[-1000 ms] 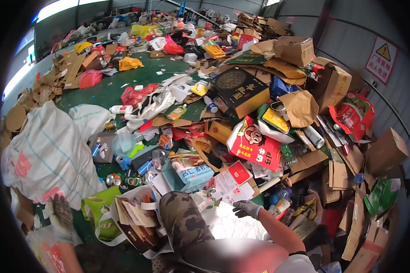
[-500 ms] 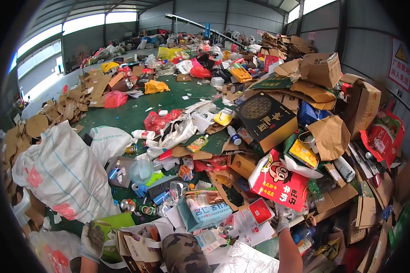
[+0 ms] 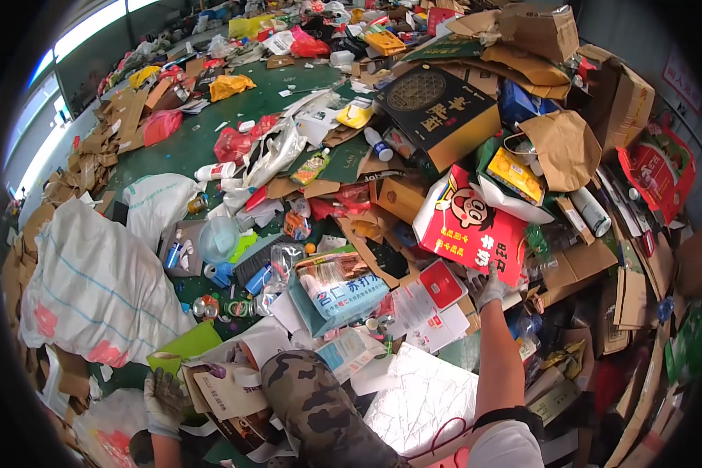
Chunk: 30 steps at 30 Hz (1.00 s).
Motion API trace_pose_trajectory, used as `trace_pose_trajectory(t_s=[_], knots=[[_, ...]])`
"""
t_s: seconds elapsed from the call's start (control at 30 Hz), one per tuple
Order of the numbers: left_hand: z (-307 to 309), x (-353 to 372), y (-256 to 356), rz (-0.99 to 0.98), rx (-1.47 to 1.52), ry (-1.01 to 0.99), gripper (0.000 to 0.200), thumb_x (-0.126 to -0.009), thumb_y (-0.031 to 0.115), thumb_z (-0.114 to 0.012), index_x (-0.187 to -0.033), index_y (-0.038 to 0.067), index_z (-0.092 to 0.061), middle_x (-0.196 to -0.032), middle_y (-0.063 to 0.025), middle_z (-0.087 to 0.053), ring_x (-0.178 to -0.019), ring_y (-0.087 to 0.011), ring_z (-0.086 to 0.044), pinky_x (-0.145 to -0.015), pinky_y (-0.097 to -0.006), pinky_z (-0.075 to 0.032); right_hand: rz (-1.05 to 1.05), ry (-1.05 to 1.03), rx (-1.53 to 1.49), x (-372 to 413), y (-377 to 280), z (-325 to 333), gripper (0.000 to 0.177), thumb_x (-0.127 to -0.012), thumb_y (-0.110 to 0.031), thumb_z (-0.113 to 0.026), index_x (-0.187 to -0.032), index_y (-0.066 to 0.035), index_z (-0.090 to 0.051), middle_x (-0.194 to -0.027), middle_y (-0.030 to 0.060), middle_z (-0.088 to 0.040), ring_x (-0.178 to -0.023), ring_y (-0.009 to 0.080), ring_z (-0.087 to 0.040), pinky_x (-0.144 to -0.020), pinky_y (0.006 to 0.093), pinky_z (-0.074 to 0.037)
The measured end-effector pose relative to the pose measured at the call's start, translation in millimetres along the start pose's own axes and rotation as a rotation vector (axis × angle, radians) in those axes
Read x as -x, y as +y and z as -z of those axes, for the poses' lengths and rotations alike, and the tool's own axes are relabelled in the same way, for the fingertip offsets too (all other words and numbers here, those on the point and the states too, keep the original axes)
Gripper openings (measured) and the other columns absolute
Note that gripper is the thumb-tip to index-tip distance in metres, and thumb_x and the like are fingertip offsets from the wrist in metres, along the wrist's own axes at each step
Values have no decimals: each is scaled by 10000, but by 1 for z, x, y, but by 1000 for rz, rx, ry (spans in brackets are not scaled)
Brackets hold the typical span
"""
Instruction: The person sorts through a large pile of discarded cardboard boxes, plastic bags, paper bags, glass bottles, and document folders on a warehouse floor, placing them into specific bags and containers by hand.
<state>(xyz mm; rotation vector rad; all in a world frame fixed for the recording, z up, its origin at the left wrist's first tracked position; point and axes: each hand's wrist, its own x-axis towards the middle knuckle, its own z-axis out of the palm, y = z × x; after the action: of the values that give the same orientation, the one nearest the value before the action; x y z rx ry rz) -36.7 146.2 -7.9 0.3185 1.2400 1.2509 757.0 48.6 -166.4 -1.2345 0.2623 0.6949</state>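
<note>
My right hand, in a pale glove, is at the lower edge of a red milk box with a cartoon face. Its fingers close on that edge, with part of them over the red panel; the thumb side is partly hidden. The box leans on the heap, tilted. Lower left, my gloved left hand has its fingers stretched out and holds nothing. It is beside a green box and a brown-and-white paper bag. A blue-and-white drink carton box lies between the hands, farther forward.
A large white woven sack stands at the left. Black-and-gold box, brown paper bag and cardboard pile up at the right. A silver foil sheet lies near my camouflage-clad knee. Cans, bottles and paper litter the green floor.
The view has tipped downward. My right hand has moved from just below the red milk box onto its lower edge. My left hand is slightly farther from the green box.
</note>
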Motion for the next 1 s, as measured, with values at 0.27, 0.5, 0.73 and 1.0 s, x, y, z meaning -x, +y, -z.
trace_pose_trajectory(t_s=[0.27, 0.5, 0.73, 1.0], knots=[[-6, 11, -4, 51, -2, 41, 326, -850, 389, -570, -1073, 152, -575, -938, 2, -592, -825, -156, -559, -704, -317, -486, 24, 36, -357, 2, -8, -37, 397, -740, -439, -698, -962, -130, -581, -822, 38, -617, -655, 193, -593, -518, 275, -495], [8, -3, -16, 28, 45, -41, 355, -856, 394, -552, -1085, 122, -564, -1085, -46, -543, -996, -212, -518, -915, -377, -407, 121, -36, -360, 34, 5, -34, 148, -833, -200, -630, -947, -126, -572, -788, 23, -622, -597, 171, -584, -482, 256, -479], [14, 3, -8, 52, -16, -202, 346, -854, 402, -543, -1077, 140, -565, -1068, -37, -524, -948, -188, -509, -864, -357, -409, 107, -319, -212, 174, 68, 93, 339, -825, -148, -617, -1146, -105, -517, -1060, 31, -604, -942, 188, -582, -741, 355, -505], [23, 2, 1, -4, -145, -79, 416, -851, 418, -549, -1177, 160, -523, -1079, -29, -521, -873, -178, -506, -745, -334, -440, -292, -23, 203, 264, 34, 377, 362, -870, -73, -502, -1230, -64, -465, -1180, 81, -556, -1103, 278, -519, -967, 462, -405]])
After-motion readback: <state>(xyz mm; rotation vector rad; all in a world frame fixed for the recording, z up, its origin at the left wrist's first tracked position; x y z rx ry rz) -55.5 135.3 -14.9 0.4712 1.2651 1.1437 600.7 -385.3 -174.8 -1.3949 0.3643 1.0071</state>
